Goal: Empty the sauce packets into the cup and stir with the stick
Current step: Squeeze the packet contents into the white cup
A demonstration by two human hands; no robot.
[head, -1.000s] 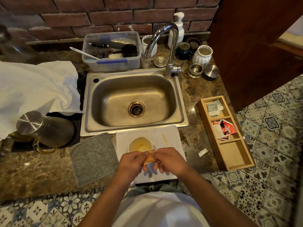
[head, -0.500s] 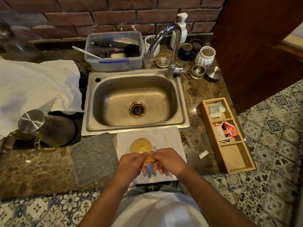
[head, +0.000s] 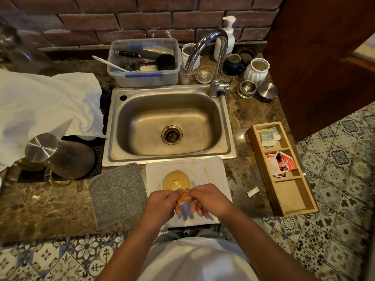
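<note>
Both hands meet just in front of the sink (head: 170,120), low over the white cloth (head: 215,169) spread on the marble surface (head: 243,175). Between them sits a small orange sauce packet (head: 184,196), tilted, its upper end close to the near rim of the cup (head: 176,180). The left hand (head: 162,205) pinches the packet's left side with thumb and curled fingers; the right hand (head: 209,199) pinches its upper right edge, the other fingers folded under. The packet lies right at the fingertips of both hands, not yet over the middle of the cup.

The cup stands on the cloth just beyond the hands, holding a pale yellowish liquid. The stick (head: 207,175) lies flat on the cloth to the right of the cup, just past the right hand's knuckles, touched by neither hand.

Further right on the surface rests a wooden tray (head: 304,207) with three compartments: grey packets (head: 268,135) in the far one, red and white packets (head: 281,162) in the middle one. A small scrap of white paper (head: 252,192) lies between the cloth and the tray. Left of the cloth is a grey mat (head: 117,195), and beyond it a glass jug with a metal lid (head: 58,157) on a dark mat.
</note>
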